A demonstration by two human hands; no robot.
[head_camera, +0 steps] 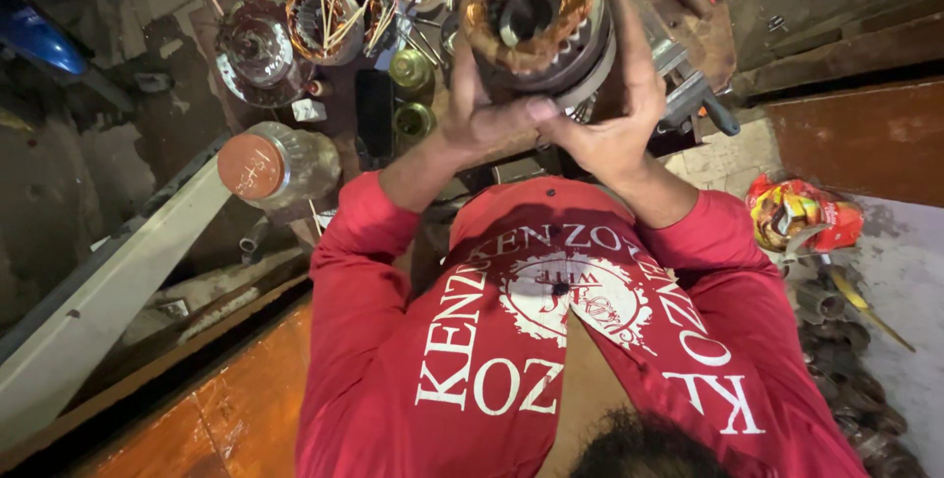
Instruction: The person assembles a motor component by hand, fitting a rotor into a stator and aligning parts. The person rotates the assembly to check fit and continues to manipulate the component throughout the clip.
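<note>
**Both hands cradle a wound motor stator over the workbench**

The round steel motor stator with copper windings (536,21) sits between both hands, held up above the cluttered wooden workbench (708,55). The left hand (482,114) presses its side from the left with fingers raised along the rim; the right hand (619,114) wraps the right side, fingers reaching up the casing. Both grip it, heels of the palms nearly meeting beneath. Its bore axis points roughly toward the camera, the open face showing. A second copper-wound stator with loose wires (329,21) lies well apart to the left, near a clear plastic jar with an orange lid (275,163)
</note>
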